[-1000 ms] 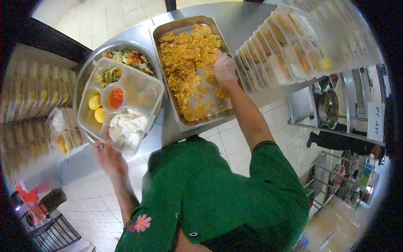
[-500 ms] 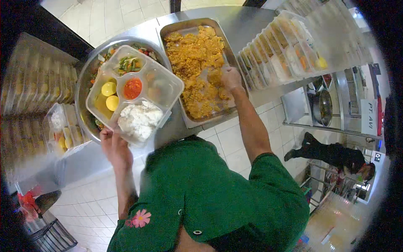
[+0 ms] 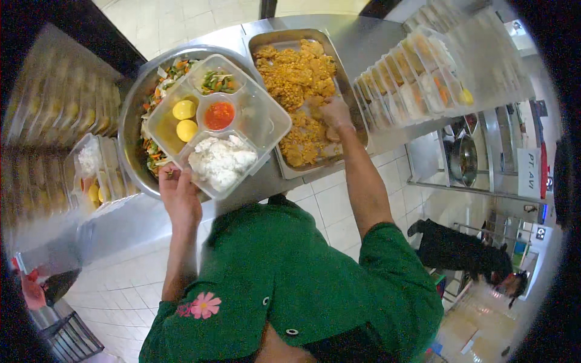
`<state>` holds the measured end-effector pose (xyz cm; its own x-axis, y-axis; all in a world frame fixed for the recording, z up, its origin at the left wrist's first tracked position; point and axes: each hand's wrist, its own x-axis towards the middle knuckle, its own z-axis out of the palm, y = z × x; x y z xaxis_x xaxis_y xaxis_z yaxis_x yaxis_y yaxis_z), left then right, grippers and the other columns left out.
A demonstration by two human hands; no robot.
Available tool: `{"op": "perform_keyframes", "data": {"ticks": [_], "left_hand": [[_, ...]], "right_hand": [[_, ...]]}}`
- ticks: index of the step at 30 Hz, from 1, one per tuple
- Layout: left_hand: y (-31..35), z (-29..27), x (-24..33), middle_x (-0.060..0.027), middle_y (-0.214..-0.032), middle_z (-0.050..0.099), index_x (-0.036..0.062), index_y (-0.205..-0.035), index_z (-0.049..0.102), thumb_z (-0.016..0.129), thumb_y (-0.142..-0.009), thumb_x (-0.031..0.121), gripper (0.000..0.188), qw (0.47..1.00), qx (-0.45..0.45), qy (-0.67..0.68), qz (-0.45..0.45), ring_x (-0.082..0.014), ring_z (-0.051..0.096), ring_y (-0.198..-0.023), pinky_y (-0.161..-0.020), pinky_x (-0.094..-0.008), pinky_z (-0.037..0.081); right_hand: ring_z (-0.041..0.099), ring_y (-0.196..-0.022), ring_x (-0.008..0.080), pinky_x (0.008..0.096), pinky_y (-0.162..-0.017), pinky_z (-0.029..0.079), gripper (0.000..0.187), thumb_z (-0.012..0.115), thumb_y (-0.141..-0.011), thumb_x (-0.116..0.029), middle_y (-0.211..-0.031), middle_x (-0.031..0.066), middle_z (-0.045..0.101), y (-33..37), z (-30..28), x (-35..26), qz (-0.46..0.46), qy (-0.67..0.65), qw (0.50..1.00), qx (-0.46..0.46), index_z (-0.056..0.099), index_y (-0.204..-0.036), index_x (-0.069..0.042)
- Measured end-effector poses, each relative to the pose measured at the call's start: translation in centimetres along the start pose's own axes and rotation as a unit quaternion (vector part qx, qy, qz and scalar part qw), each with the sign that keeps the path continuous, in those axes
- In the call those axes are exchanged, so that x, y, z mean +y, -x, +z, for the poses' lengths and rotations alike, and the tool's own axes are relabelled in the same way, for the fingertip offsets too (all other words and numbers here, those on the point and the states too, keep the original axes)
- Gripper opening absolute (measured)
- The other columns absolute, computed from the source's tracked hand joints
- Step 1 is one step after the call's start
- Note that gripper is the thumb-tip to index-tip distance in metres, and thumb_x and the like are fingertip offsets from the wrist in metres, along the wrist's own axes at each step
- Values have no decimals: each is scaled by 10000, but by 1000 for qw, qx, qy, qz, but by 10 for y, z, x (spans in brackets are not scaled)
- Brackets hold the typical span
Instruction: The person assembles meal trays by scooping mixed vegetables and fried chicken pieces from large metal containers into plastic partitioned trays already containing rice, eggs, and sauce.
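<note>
My left hand [image 3: 180,196] grips the near left corner of a clear plastic compartment tray [image 3: 254,115], held tilted over a large round steel bowl. In the tray's compartments are white rice [image 3: 221,160], two yellow egg-like rounds [image 3: 186,120], red chili sauce [image 3: 219,115] and mixed vegetables [image 3: 216,82]; the far right compartment holds no food that I can see. My right hand [image 3: 337,115], in what looks like a thin clear glove, reaches into a rectangular steel pan [image 3: 358,130] of yellow-orange coated pieces [image 3: 296,72]. Its fingers look closed among the food, slightly blurred; what they hold is unclear.
Chopped vegetables [image 3: 154,154] fill the steel bowl [image 3: 125,133] under the tray. Filled plastic trays stand in rows at the left [image 3: 66,115] and right [image 3: 411,78] of the steel table [image 3: 363,36]. A person in dark clothes [image 3: 463,248] is beyond, near a metal rack [image 3: 484,187].
My view has shifted, moving most of the table rightward in the picture. The tray in my left hand has moved right relative to the bowl, toward the pan. My right hand stays in the pan.
</note>
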<state>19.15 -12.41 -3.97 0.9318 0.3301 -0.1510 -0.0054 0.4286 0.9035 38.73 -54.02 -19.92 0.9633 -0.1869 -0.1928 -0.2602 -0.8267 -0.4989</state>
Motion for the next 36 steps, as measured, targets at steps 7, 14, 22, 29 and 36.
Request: {"op": "perform_keyframes", "data": {"ticks": [7,14,22,29,36], "left_hand": [[3,-2,6,-59,-1000,573,72,-1059,445,568,-913,-2,205,994,35,-100,24,-113,563,-878,-694,-251,497],[-3,-2,3,-53,-972,578,65,-1061,450,578,-895,-28,230,1000,3,-2,-23,-115,568,-839,-679,-250,497],[-15,-21,1,-34,-968,572,80,-1057,461,585,-885,-22,235,994,-36,-79,-64,-106,561,-835,-661,-233,497],[-30,-35,-13,-18,-956,577,94,-1039,474,590,-890,-4,213,995,-83,-39,-47,-105,564,-818,-661,-229,481],[-33,-36,-10,-50,-1041,597,59,-1109,519,577,-909,47,208,995,-68,-41,-62,-133,589,-927,-748,-259,507]], "right_hand": [[681,-839,259,361,-749,533,259,714,-781,-113,-952,147,692,119,-101,-121,-201,-281,929,129,681,-1028,-42],[609,-967,281,402,-883,496,311,710,-761,-44,-963,108,631,196,-85,-205,-430,-25,872,232,638,-1062,-74],[657,-809,223,330,-751,529,172,689,-833,-163,-918,131,685,205,-72,-167,-114,-284,935,178,700,-945,-33],[610,-688,140,292,-644,502,357,689,-820,-337,-805,67,674,188,-69,-170,-26,-263,962,-65,688,-941,-2],[620,-738,121,265,-661,507,291,671,-838,-255,-814,58,668,194,-83,-176,-75,-302,949,-55,677,-973,3]]}}
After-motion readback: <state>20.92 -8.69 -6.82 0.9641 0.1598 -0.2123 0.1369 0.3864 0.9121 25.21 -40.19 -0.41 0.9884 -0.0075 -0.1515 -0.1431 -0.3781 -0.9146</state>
